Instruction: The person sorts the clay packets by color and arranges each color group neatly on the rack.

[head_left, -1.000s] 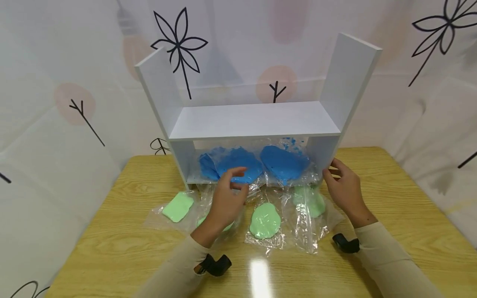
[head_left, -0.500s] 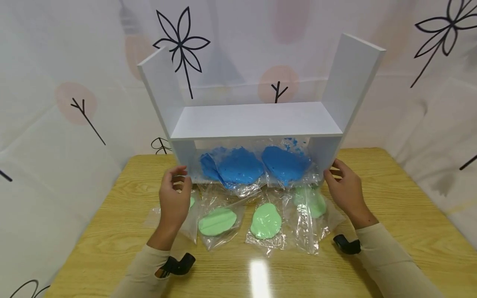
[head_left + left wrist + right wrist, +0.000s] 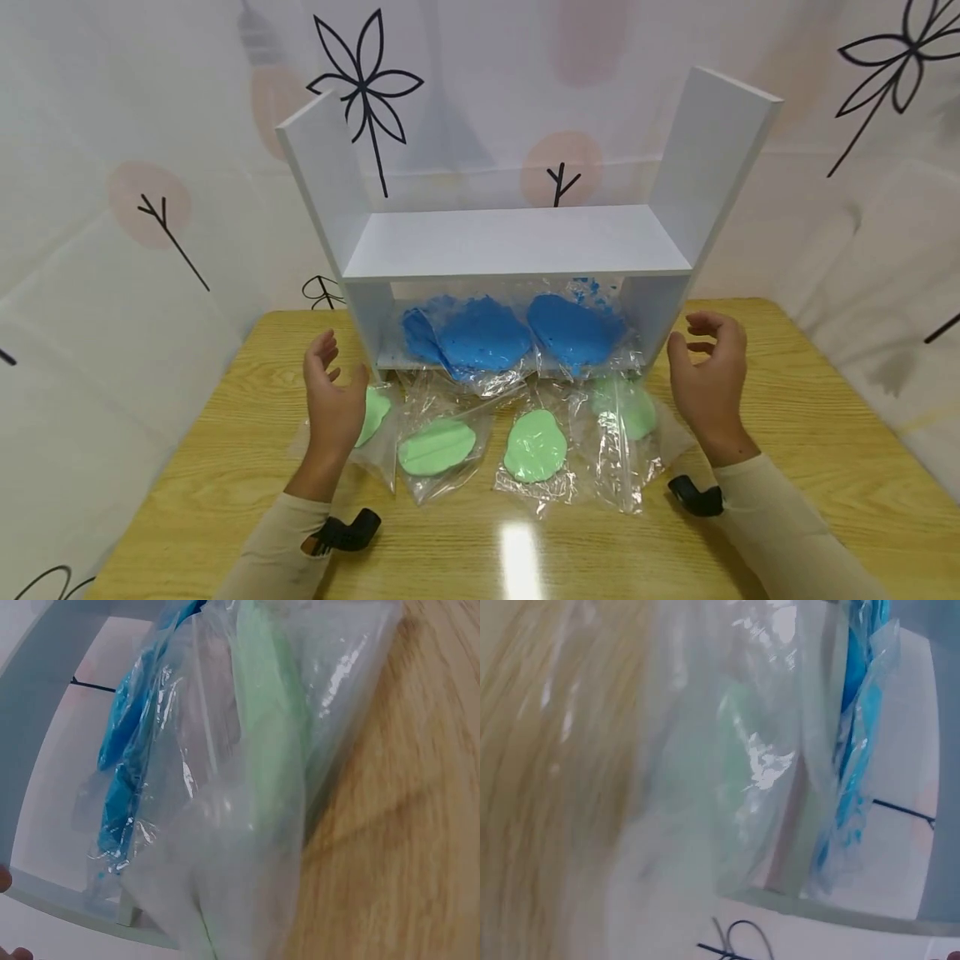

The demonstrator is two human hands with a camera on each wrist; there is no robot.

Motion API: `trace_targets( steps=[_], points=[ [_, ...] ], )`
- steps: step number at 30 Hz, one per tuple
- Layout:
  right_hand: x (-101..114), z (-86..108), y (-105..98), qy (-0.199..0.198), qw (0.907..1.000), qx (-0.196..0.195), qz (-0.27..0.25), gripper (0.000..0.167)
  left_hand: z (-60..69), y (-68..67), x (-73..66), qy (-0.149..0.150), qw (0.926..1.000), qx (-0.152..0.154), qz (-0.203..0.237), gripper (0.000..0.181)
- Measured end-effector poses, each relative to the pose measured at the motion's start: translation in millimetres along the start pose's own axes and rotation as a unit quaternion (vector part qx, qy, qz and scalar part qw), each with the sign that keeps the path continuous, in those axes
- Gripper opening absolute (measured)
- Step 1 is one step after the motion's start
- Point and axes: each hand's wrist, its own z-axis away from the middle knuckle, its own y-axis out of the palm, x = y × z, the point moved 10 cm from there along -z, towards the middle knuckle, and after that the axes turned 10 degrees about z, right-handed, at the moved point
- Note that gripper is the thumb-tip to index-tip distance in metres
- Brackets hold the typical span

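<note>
A white shelf unit (image 3: 517, 242) stands on the table, its two side panels rising above the middle board. Bags of blue slime or dough (image 3: 483, 333) lie in the lower compartment. In front of it are several clear zip bags with flattened light green slime or dough (image 3: 535, 446). My left hand (image 3: 335, 412) hovers left of the shelf, fingers apart and holding nothing, covering part of the leftmost green bag (image 3: 373, 414). To the right of the shelf my right hand (image 3: 711, 383) is loosely curved and holds nothing, near the rightmost green bag (image 3: 626, 408).
A wooden table (image 3: 217, 467) carries everything. Behind it hangs a pale cloth (image 3: 465, 100) with plant drawings. Bag edges overlap along the shelf's front edge. A black strap mount (image 3: 348, 531) sits on the left wrist, another (image 3: 697, 497) on the right.
My left hand has moved left from over the blue bags to outside the shelf, uncovering a green bag. My right hand has drawn slightly away from the shelf's right side.
</note>
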Motion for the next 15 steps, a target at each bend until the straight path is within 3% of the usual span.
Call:
trace_targets(
  steps=[2, 6, 10, 15],
  points=[
    [14.8, 2.9, -3.3, -0.047, 0.9987, -0.018, -0.011, 0.022, -1.3, 2.8, 7.0, -0.017, 0.9996, 0.024, -0.005, 0.067],
    [47.3, 14.5, 3.2, -0.154, 0.9878, 0.004, -0.018, 0.016, -1.9, 9.5, 22.9, -0.052, 0.9963, 0.065, -0.020, 0.076],
    [68.6, 31.0, 22.8, -0.221, 0.9722, 0.078, -0.002, 0.022, 0.7, 17.3, 35.2, -0.077, 0.9914, 0.100, -0.033, 0.079],
    [79.1, 53.0, 52.3, -0.256, 0.9461, 0.193, 0.044, 0.028, 2.3, 24.2, 41.6, -0.081, 0.9881, 0.125, -0.039, 0.078]
  ],
)
